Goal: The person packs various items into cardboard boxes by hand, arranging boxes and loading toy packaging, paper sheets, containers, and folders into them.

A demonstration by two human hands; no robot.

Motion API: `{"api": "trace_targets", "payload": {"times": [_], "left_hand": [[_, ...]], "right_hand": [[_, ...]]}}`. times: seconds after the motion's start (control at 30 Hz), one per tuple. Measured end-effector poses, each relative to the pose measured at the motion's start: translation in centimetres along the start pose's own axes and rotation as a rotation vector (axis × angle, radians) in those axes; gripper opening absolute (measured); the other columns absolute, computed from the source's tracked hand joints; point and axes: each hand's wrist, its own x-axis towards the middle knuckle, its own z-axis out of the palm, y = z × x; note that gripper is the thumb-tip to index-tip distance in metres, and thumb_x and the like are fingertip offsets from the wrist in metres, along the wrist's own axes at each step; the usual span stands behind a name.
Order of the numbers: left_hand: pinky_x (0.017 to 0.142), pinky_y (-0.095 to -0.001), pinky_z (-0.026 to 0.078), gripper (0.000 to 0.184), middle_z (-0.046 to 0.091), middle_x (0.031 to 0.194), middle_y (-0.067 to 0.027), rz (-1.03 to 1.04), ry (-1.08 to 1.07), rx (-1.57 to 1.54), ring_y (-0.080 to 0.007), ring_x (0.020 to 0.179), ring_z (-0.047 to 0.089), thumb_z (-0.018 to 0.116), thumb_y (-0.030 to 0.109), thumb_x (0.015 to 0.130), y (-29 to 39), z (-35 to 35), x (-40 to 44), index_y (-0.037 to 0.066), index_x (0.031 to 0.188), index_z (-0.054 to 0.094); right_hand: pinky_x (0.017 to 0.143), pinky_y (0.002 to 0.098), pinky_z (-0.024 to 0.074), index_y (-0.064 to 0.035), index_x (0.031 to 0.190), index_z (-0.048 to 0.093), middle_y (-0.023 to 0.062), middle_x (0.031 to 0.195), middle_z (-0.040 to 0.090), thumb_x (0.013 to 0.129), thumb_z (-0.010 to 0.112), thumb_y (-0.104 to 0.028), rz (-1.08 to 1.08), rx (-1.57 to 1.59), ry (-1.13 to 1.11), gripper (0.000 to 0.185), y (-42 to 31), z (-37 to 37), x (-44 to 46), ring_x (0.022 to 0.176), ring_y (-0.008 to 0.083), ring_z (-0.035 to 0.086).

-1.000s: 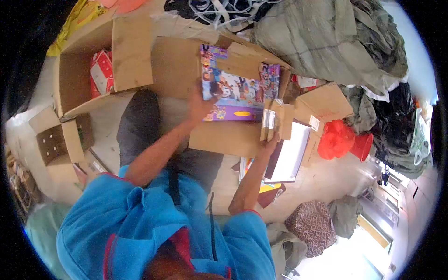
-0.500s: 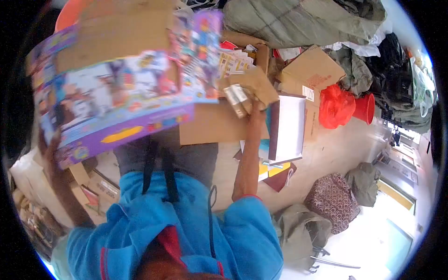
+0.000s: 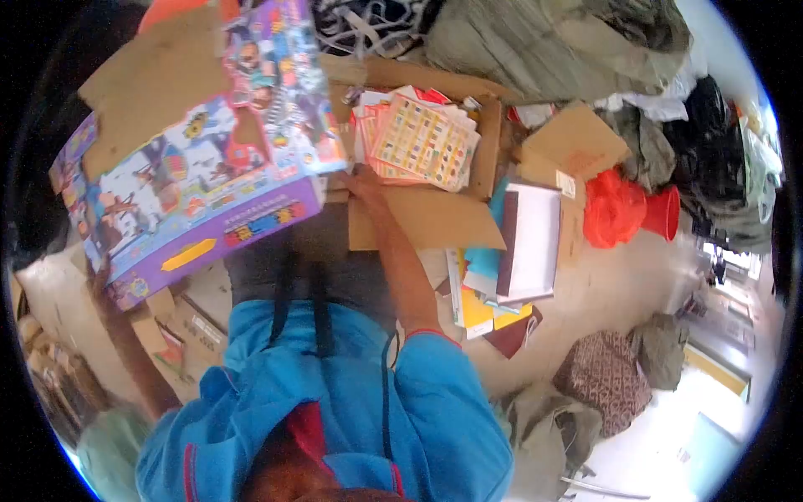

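Note:
A large purple cardboard toy box (image 3: 188, 251), with colourful pictures and a bare brown panel on top, is held tilted in front of me. My left hand (image 3: 99, 274) grips its lower left end. My right hand (image 3: 363, 182) is at its right end, fingers closed at the edge and partly hidden. Just beyond that hand stands an open brown carton (image 3: 487, 159) with printed picture sheets (image 3: 425, 140) inside. One carton flap (image 3: 422, 224) spreads out beneath my right forearm.
Right of the carton lie a white open box lid (image 3: 534, 243), yellow and blue folders (image 3: 473, 293) and a red plastic bag (image 3: 612, 209) beside a red bucket (image 3: 662, 212). Grey-green sacks (image 3: 552, 42) fill the back. Flattened cardboard (image 3: 188, 335) lies at lower left.
The toy box has shifted left, uncovering more of the carton and sheets. My right hand has moved left to the box's end; the small brown cardboard piece it held is no longer visible.

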Motion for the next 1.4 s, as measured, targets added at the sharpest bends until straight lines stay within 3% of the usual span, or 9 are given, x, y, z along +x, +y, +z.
{"api": "trace_targets", "payload": {"times": [0.13, 0.2, 0.4, 0.5, 0.7, 0.83, 1.0, 1.23, 1.4], "left_hand": [[0.098, -0.0331, 0.038, 0.071, 0.050, 0.126, -0.0137, 0.047, -0.028, -0.283, -0.0233, 0.113, 0.051, 0.063, 0.010, 0.071, -6.0, -0.2, -1.2, -0.005, 0.135, 0.035], [0.093, -0.0331, 0.042, 0.069, 0.053, 0.119, -0.0121, -0.069, -0.040, -0.154, -0.0215, 0.107, 0.054, 0.065, 0.009, 0.072, 2.1, 5.2, -5.7, 0.000, 0.134, 0.038], [0.085, -0.0320, 0.046, 0.057, 0.056, 0.111, -0.0084, 0.087, -0.285, 0.026, -0.0206, 0.098, 0.056, 0.067, 0.010, 0.072, 1.8, 9.7, -9.0, 0.001, 0.125, 0.048], [0.081, -0.0330, 0.048, 0.065, 0.053, 0.115, -0.0125, -0.157, -0.342, -0.190, -0.0204, 0.102, 0.056, 0.069, 0.014, 0.074, 1.3, 11.4, -9.9, -0.001, 0.131, 0.040], [0.083, -0.0310, 0.048, 0.072, 0.048, 0.126, -0.0151, -0.121, -0.284, 0.006, -0.0209, 0.105, 0.055, 0.071, 0.014, 0.073, 3.4, 9.6, -9.5, -0.002, 0.134, 0.037], [0.092, -0.0320, 0.042, 0.066, 0.054, 0.121, -0.0137, -0.088, -0.350, -0.030, -0.0215, 0.107, 0.053, 0.070, 0.009, 0.073, 6.0, 9.9, -10.3, -0.003, 0.131, 0.040], [0.091, -0.0314, 0.043, 0.063, 0.056, 0.119, -0.0128, -0.074, -0.491, -0.045, -0.0192, 0.107, 0.054, 0.069, 0.006, 0.074, 8.0, 9.5, -9.4, -0.003, 0.131, 0.042], [0.088, -0.0318, 0.045, 0.058, 0.058, 0.116, -0.0128, 0.048, -0.452, -0.144, -0.0182, 0.103, 0.056, 0.068, 0.004, 0.076, 7.3, 9.6, -11.8, -0.004, 0.128, 0.044], [0.084, -0.0318, 0.049, 0.053, 0.059, 0.112, -0.0136, -0.136, -0.301, -0.111, -0.0189, 0.097, 0.059, 0.067, 0.006, 0.076, 10.0, 9.8, -14.2, -0.004, 0.124, 0.047]], "right_hand": [[0.080, 0.0360, 0.0485, -0.0031, 0.115, 0.057, 0.0124, 0.104, 0.061, 0.083, 0.060, -0.045, -0.127, 0.080, -0.065, 0.052, 2.3, -0.8, 2.7, 0.095, 0.0226, 0.059], [0.079, 0.0357, 0.0489, -0.0035, 0.115, 0.056, 0.0119, 0.104, 0.061, 0.083, 0.060, -0.045, -0.091, 0.182, -0.038, 0.053, 0.1, -2.2, -0.2, 0.094, 0.0221, 0.059], [0.076, 0.0347, 0.0502, -0.0045, 0.116, 0.054, 0.0105, 0.102, 0.061, 0.083, 0.060, -0.048, 0.008, 0.400, 0.026, 0.055, -2.9, -2.5, -6.9, 0.093, 0.0208, 0.059], [0.074, 0.0342, 0.0509, -0.0050, 0.117, 0.053, 0.0099, 0.102, 0.060, 0.083, 0.060, -0.049, 0.091, 0.556, 0.008, 0.056, -4.6, -2.8, -9.9, 0.092, 0.0201, 0.059], [0.071, 0.0332, 0.0522, -0.0061, 0.118, 0.051, 0.0085, 0.101, 0.060, 0.083, 0.060, -0.052, 0.235, 0.766, -0.068, 0.058, -12.5, -3.2, -14.6, 0.091, 0.0187, 0.059], [0.085, 0.0408, 0.0483, 0.0023, 0.131, 0.037, 0.0169, 0.120, 0.051, 0.072, 0.068, -0.058, 0.156, 0.418, 0.021, 0.090, -17.8, -1.8, -17.7, 0.102, 0.0228, 0.055], [0.086, 0.0345, 0.0454, 0.0107, 0.118, 0.049, 0.0223, 0.109, 0.059, 0.071, 0.075, -0.045, -0.216, 0.182, 0.108, 0.078, -17.1, 1.8, -17.2, 0.099, 0.0282, 0.058], [0.084, 0.0413, 0.0461, 0.0121, 0.114, 0.051, 0.0297, 0.101, 0.061, 0.070, 0.072, -0.051, -0.071, -0.429, 0.381, 0.080, -21.9, 4.1, -17.7, 0.100, 0.0398, 0.059], [0.083, 0.0407, 0.0468, 0.0098, 0.116, 0.050, 0.0266, 0.107, 0.060, 0.075, 0.066, -0.055, -0.256, -0.344, 0.164, 0.078, -19.0, 1.3, -13.3, 0.099, 0.0365, 0.059]]}}
